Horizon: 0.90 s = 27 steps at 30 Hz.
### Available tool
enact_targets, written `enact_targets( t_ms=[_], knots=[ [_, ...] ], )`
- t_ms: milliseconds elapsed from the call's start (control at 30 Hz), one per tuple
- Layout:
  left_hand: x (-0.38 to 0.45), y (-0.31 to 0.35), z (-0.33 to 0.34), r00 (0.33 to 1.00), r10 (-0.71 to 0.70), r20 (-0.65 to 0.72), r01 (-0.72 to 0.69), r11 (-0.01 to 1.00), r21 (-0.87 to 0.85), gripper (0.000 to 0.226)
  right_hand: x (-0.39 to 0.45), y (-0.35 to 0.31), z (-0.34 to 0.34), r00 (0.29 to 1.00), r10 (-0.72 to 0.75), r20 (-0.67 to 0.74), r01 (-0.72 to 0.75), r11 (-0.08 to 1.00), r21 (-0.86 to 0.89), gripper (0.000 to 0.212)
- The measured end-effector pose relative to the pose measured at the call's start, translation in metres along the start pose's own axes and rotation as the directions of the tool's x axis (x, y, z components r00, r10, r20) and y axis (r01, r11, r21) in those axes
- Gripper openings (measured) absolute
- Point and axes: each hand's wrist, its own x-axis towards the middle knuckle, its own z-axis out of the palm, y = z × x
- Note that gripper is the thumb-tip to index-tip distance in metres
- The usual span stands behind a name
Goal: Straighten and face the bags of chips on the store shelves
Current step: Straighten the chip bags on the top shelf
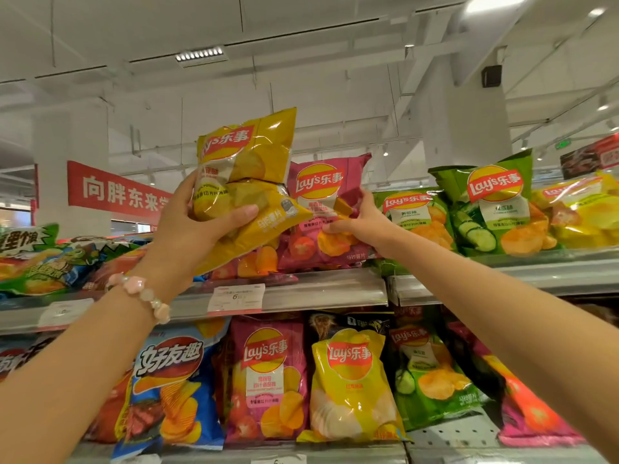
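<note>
Yellow chip bag (248, 175) gripped, lifted in my left hand (197, 222); my right hand (360, 219) pinches the pink bag (321, 209) on the top shelf (321, 289).

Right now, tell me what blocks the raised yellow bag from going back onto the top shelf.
The pink Lay's chip bag stands on the top shelf right behind the yellow Lay's chip bag held by the left hand. The right hand is gripping that pink bag.

Both arms raised, left hand (197, 226) and right hand (360, 222) clutching.
</note>
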Motion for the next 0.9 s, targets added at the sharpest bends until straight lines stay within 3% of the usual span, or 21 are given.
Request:
enact_targets(
  t_ms=[133, 333, 600, 700, 733, 833, 900],
  knots=[
    [-0.001, -0.001, 0.007, 1.0, 0.019, 0.012, -0.018, 1.0, -0.026, 0.096, -0.002, 0.0, -0.001, 0.995, 0.073, 0.071, -0.07, 0.996, -0.052, 0.109],
    [-0.001, -0.002, 0.014, 0.999, 0.021, 0.033, -0.019, 0.998, -0.067, 0.105, -0.01, 0.002, 0.003, 0.977, 0.169, 0.132, -0.146, 0.975, -0.169, 0.114],
    [-0.006, -0.003, 0.02, 0.995, 0.045, 0.084, -0.038, 0.996, -0.083, 0.095, -0.012, -0.021, 0.001, 0.97, 0.242, -0.005, -0.227, 0.901, -0.37, 0.087],
    [-0.006, -0.006, 0.022, 0.996, 0.046, 0.075, -0.041, 0.996, -0.075, 0.095, -0.013, -0.022, 0.0, 0.971, 0.24, -0.011, -0.236, 0.942, -0.238, 0.108],
    [-0.007, -0.007, 0.025, 0.997, 0.053, 0.065, -0.049, 0.997, -0.061, 0.096, -0.015, -0.022, 0.0, 0.976, 0.217, -0.016, -0.216, 0.959, -0.185, 0.106],
    [-0.009, -0.011, 0.035, 0.996, 0.08, 0.033, -0.08, 0.997, 0.016, 0.101, -0.034, -0.034, -0.003, 0.988, 0.008, -0.154, -0.018, 0.998, -0.064, 0.057],
    [-0.011, -0.014, 0.046, 0.995, 0.104, -0.001, -0.104, 0.993, 0.058, 0.105, -0.05, -0.047, -0.008, 0.97, -0.088, -0.228, 0.095, 0.995, 0.02, 0.059]
  ],
)
